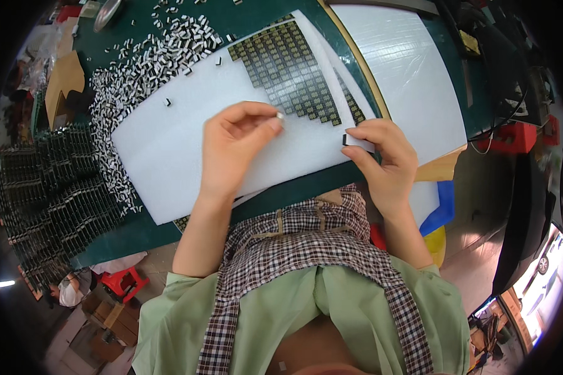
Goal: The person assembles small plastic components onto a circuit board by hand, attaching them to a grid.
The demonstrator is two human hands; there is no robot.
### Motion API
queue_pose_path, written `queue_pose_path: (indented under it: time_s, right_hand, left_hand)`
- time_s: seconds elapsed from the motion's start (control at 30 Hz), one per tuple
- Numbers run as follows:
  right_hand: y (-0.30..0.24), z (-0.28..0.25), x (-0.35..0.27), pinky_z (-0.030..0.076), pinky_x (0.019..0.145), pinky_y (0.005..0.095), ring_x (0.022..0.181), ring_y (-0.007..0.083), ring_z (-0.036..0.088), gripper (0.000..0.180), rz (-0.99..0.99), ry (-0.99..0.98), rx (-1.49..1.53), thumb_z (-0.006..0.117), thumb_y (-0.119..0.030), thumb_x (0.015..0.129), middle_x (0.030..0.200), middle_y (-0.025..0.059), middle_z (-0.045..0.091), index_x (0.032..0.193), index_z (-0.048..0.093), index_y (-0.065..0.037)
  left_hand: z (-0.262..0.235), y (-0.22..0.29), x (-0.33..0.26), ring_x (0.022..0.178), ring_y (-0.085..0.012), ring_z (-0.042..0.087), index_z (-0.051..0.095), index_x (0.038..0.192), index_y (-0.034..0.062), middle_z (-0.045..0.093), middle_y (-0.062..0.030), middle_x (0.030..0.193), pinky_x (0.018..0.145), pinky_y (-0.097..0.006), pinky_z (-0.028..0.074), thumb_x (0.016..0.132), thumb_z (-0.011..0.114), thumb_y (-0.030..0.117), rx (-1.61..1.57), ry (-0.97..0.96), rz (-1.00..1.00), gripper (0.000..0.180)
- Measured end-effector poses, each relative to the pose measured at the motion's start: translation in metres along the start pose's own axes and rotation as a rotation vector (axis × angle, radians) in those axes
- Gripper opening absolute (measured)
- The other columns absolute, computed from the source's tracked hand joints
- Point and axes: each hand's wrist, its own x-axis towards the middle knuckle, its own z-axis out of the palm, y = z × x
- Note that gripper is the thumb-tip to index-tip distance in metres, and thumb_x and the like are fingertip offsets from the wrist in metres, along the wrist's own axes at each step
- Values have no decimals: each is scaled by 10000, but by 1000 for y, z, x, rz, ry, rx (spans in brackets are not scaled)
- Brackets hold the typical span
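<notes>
Over a white foam sheet [162, 137], my left hand [231, 150] pinches a small white piece [280, 116] between thumb and fingertips. My right hand [385, 162], near the sheet's right edge, grips a small white block with a black end [358, 142] between thumb and forefinger. Beyond the hands, flat dark pieces with gold markings [288, 69] lie in close rows on the foam, with a stepped near edge. Part of another foam sheet with similar dark pieces [351, 100] shows underneath. Two loose black-and-white pieces lie on the foam, one of them a small piece [168, 102] at left.
A large heap of small black-and-white parts [162, 56] spreads along the foam's far left side on the green table [256, 15]. Dense rows of dark boards [56, 181] stand at the left. A plastic-wrapped white sheet [406, 69] lies at right, with a red stool [124, 282] below left.
</notes>
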Motion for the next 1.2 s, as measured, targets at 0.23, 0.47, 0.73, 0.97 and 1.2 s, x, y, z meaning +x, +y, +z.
queue_pose_path:
  time_s: [0.23,0.47,0.73,0.97,1.2]
  right_hand:
    - [-8,18,0,479,638,265,764,188,594,276,-155,-74,8,735,9,600,855,80,599,855,637,-32]
    - [-8,18,-1,481,627,266,758,188,594,270,-172,-75,14,736,8,604,845,79,599,853,638,-31]
    - [-8,21,0,481,591,272,720,191,593,238,-216,-76,-87,731,-17,622,820,68,595,837,633,-43]
    - [-11,15,-5,466,614,255,736,182,586,225,-137,-239,30,713,38,619,821,81,599,826,638,-3]
    - [-1,4,2,465,705,229,813,124,576,191,278,-33,366,705,5,698,896,62,592,877,641,20]
  left_hand:
    - [22,-4,-23,795,-182,644,607,964,-71,644,-154,885,722,-276,542,823,594,1,-822,-282,-390,159]
    - [24,-4,-25,789,-176,643,606,957,-72,642,-148,894,731,-273,543,822,596,2,-849,-293,-425,155]
    - [25,-2,-25,805,-163,636,610,963,-80,642,-138,887,734,-250,530,822,602,10,-703,-237,-353,167]
    - [2,18,-27,856,-198,623,610,995,-80,626,-167,971,782,-284,507,773,558,-66,-331,-345,-448,229]
    - [18,5,-2,874,-283,566,602,1049,34,559,-136,998,758,-326,473,714,599,5,766,16,446,336]
